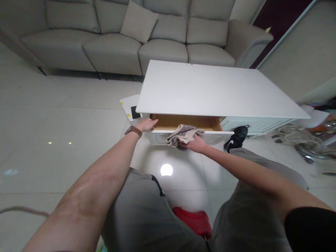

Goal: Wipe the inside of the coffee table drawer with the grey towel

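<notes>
A drawer point(187, 125) with a bare wooden inside stands pulled out from the white coffee table point(210, 91). At its left front corner is my left hand point(147, 124), its fingers closed over the drawer's edge. A brown-strapped watch point(133, 131) sits on that wrist. My right hand point(194, 144) is closed on a folded, bunched cloth point(181, 134), beige with grey-brown patterning. The cloth lies against the drawer's front panel at its top edge and covers part of it. Some fingers of my right hand are hidden under the cloth.
Behind the table runs a grey sofa point(162, 52) with a cushion point(139, 21). A white board point(128, 105) sticks out left of the table. My black shoe point(236, 138) is by the drawer's right end. Something red point(194, 220) lies between my legs; a cable point(23, 209) crosses the floor.
</notes>
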### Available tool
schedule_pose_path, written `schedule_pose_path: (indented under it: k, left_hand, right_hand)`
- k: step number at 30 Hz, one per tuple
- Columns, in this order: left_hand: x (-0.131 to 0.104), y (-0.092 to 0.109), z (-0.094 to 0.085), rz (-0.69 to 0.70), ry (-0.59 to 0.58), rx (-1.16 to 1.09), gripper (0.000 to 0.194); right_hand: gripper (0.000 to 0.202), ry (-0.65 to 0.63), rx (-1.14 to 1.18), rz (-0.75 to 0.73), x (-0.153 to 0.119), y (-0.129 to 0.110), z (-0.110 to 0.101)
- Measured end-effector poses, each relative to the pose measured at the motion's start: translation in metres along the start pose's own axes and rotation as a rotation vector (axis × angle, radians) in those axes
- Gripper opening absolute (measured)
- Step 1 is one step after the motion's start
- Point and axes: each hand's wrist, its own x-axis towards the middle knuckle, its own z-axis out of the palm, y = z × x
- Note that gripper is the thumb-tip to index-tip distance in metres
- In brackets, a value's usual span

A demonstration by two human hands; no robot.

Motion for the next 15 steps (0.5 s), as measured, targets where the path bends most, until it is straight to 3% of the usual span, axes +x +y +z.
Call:
schedule_pose_path:
  k: [2,4,7,9,11,15]
  left_hand:
    - [-0.002,0.004,-0.001,0.000,-0.004,0.025,0.068]
    - [-0.004,0.006,-0.002,0.001,-0.003,0.039,0.067]
    - [-0.004,0.008,-0.003,-0.004,0.001,0.069,0.065]
    - [-0.003,0.009,-0.003,-0.005,0.002,0.083,0.063]
    - [-0.001,0.007,-0.003,0.003,0.007,0.074,0.061]
    - [0.002,-0.001,0.000,0.044,0.021,-0.002,0.061]
  right_hand:
    - [0.045,-0.015,-0.036,0.096,-0.050,0.024,-0.017]
    - [0.048,-0.039,-0.034,0.293,-0.089,0.042,-0.035]
    - [0.057,-0.080,0.041,0.500,-0.117,0.059,-0.054]
    - [0.063,-0.098,0.097,0.556,-0.111,0.062,-0.060]
    - [0.068,-0.130,0.108,0.579,-0.090,0.059,-0.062]
    - [0.075,-0.152,0.077,0.535,-0.016,0.027,-0.061]
